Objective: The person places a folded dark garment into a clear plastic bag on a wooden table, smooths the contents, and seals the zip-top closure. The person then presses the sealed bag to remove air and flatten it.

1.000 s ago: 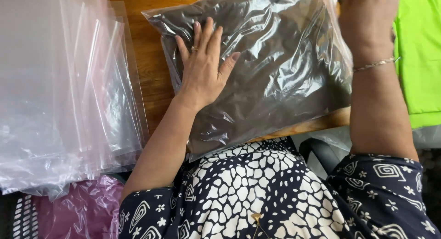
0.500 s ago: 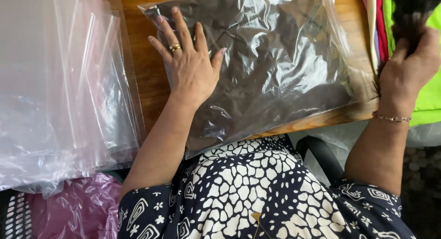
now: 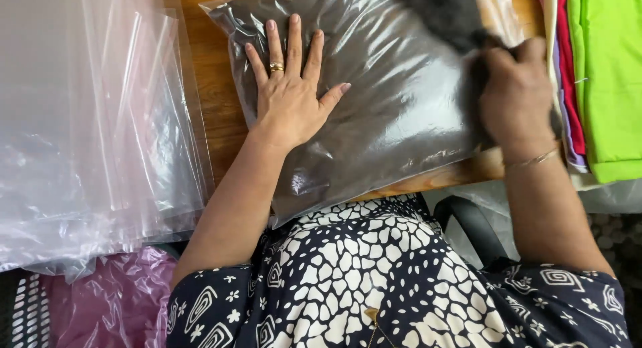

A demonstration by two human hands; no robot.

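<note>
Clear plastic bag (image 3: 394, 100) with a dark folded garment inside lies flat on the wooden table (image 3: 217, 97), reaching to the table's near edge, in front of the person.

Left hand (image 3: 291, 87): fingers spread, palm pressed flat on the left half of the bag, pinning it down. Gold ring on one finger.

Right hand (image 3: 518, 94): curled at the bag's right edge, closed on a piece of dark fabric (image 3: 455, 17) that is motion-blurred; whether this piece is inside the bag's mouth or just over it cannot be told.

Stack of empty clear bags (image 3: 93, 120) at the table's left edge. Folded cloths, green (image 3: 612, 73) uppermost, at the right edge.

Judgement: step in hand is packing and flattening. Next move calls for steady left-hand pressure while the loose fabric is tucked level.
</note>
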